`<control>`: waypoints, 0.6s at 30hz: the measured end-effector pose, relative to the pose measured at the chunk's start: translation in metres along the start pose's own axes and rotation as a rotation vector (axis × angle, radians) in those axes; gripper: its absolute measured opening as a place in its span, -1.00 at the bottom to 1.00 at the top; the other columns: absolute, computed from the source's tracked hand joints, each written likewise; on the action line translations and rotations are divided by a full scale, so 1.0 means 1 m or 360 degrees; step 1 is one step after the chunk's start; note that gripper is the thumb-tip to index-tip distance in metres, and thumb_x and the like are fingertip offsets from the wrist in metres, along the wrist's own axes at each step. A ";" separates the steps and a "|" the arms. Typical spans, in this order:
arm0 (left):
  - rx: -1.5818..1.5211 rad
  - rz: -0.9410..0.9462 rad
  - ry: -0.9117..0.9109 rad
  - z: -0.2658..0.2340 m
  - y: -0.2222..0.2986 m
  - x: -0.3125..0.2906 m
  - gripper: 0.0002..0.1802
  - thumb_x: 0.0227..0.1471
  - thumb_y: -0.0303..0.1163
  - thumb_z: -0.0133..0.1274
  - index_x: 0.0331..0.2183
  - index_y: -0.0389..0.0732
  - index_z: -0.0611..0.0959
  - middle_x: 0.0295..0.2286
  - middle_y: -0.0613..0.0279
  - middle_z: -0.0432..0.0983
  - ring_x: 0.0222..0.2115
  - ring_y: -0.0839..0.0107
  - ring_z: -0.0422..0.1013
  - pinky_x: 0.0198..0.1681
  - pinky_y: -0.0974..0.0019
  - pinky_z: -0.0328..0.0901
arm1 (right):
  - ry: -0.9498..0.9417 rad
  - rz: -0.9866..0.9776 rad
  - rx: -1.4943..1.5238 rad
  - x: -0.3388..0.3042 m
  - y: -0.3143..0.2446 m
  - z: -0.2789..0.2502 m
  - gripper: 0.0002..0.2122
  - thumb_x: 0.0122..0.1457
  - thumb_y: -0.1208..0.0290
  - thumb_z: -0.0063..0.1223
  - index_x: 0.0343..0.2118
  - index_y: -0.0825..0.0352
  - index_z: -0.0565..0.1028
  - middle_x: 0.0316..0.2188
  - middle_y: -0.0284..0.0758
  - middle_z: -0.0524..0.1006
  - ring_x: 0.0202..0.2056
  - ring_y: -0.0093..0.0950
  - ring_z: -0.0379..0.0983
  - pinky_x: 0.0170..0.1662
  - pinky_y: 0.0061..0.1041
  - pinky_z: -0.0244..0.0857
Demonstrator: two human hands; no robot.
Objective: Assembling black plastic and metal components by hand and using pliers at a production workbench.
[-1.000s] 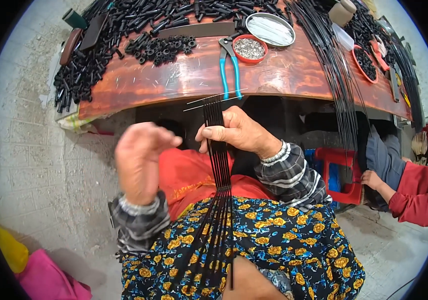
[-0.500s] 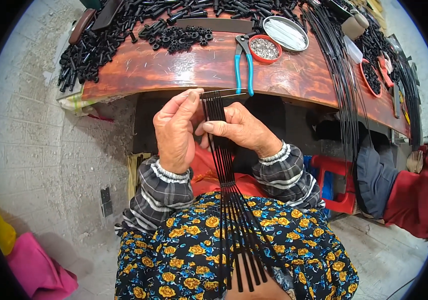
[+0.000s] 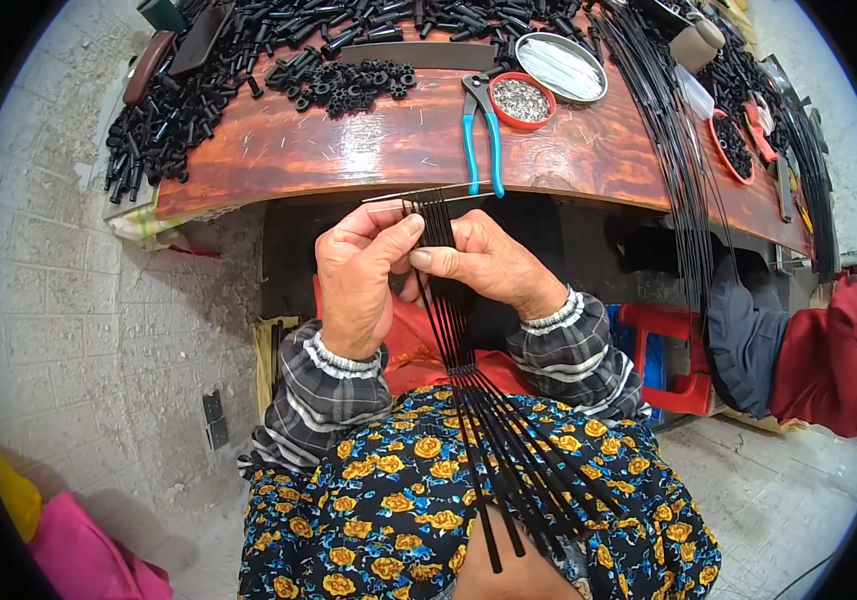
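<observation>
- Just changed: L hand [image 3: 359, 285] was further out at the wire ends half a sec ago, now its thumb's in by the strands. Loose ends swung right too. Imo that puts the fiddly work at the top L edge, w/ both hands in on it.
- L hand: thumb + fingers pinched at that edge. R hand [image 3: 494, 262]: clamped on the black strands [image 3: 465, 371] from the other side, thumb across them.
- Strands are mid-air, top end just short of the worktop's [image 3: 299, 165] near edge, approx mid-edge, below the pliers [image 3: 495, 150].
- Long axis runs lap to worktop, top tipped slightly L; thicker ends fan lapward, down-right. Thin wires [image 3: 386, 198] go crosswise up top.
</observation>
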State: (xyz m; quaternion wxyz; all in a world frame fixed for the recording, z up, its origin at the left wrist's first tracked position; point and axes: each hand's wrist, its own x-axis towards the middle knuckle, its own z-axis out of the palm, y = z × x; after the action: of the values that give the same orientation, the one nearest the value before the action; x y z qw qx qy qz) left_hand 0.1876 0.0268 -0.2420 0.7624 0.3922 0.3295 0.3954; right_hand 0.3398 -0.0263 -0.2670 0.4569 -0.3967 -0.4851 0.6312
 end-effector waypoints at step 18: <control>0.0112 0.0069 0.0081 -0.002 -0.002 -0.002 -0.86 0.04 -0.52 0.09 -0.32 -0.38 0.63 -0.67 0.37 0.44 -0.79 0.70 0.22 -0.76 0.57 0.07 | 0.0082 0.0082 0.0174 0.003 -0.007 0.005 -0.82 0.24 0.43 -0.04 -0.29 0.47 0.51 -0.42 -0.30 0.56 -0.41 -0.54 0.51 -0.32 -0.54 0.44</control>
State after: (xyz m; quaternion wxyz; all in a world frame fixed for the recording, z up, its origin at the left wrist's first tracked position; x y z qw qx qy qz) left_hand 0.1857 0.0249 -0.2438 0.7308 0.4156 0.3538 0.4098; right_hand 0.3358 -0.0242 -0.2596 0.4739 -0.3997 -0.4276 0.6578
